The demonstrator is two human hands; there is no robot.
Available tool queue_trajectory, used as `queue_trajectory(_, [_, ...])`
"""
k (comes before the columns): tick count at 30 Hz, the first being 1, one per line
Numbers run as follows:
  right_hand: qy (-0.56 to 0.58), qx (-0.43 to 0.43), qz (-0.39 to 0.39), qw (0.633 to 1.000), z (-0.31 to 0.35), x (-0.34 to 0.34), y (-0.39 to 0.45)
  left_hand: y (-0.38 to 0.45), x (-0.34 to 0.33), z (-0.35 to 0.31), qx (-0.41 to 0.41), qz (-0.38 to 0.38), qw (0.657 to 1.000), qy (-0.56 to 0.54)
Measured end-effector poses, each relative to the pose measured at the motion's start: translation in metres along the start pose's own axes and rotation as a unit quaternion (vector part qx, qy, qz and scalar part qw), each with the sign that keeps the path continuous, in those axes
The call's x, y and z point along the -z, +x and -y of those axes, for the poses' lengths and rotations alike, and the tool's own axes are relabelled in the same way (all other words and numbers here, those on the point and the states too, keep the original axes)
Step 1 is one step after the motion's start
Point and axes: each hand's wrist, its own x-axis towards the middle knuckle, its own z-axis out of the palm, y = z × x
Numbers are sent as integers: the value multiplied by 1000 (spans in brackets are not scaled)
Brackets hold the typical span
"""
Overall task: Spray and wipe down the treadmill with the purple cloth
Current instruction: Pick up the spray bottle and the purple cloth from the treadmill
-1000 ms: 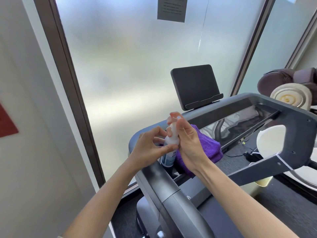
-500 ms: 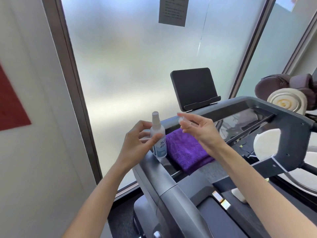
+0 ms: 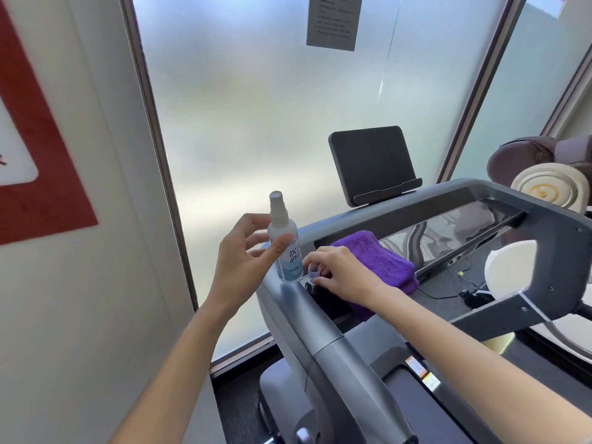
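Bottle (image 3: 284, 248) between left fingers (image 3: 278, 249)

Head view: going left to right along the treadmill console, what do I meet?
Left hand → spray bottle → small clear cap in the right hand → purple cloth → white disc.

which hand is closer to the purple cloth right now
Right. The right hand, pinching the small cap, sits against the purple cloth; the left hand holds the spray bottle farther left.
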Motion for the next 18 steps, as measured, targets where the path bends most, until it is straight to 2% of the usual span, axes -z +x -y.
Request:
queue_trajectory(7, [-5, 13, 0, 1000, -1, -4, -5, -1, -4, 2, 9, 10, 1000, 11])
queue_trajectory(9, [23, 7, -28, 999, 2, 6, -10, -1, -5, 2, 8, 13, 1000, 12])
queue_trajectory(11, [110, -5, -122, 986, 10, 23, -16, 0, -7, 1, 5, 20, 1000, 12])
queue_trajectory(13, [259, -10, -186, 948, 22, 44, -22, 2, -12, -1, 2, 23, 1000, 15])
queue_trajectory(15, [356, -1, -177, 918, 37, 60, -27, 4, -21, -5, -1, 28, 999, 20])
queue_trajectory(18, [365, 1, -186, 912, 52, 69, -34, 4, -40, -11, -17, 41, 999, 20])
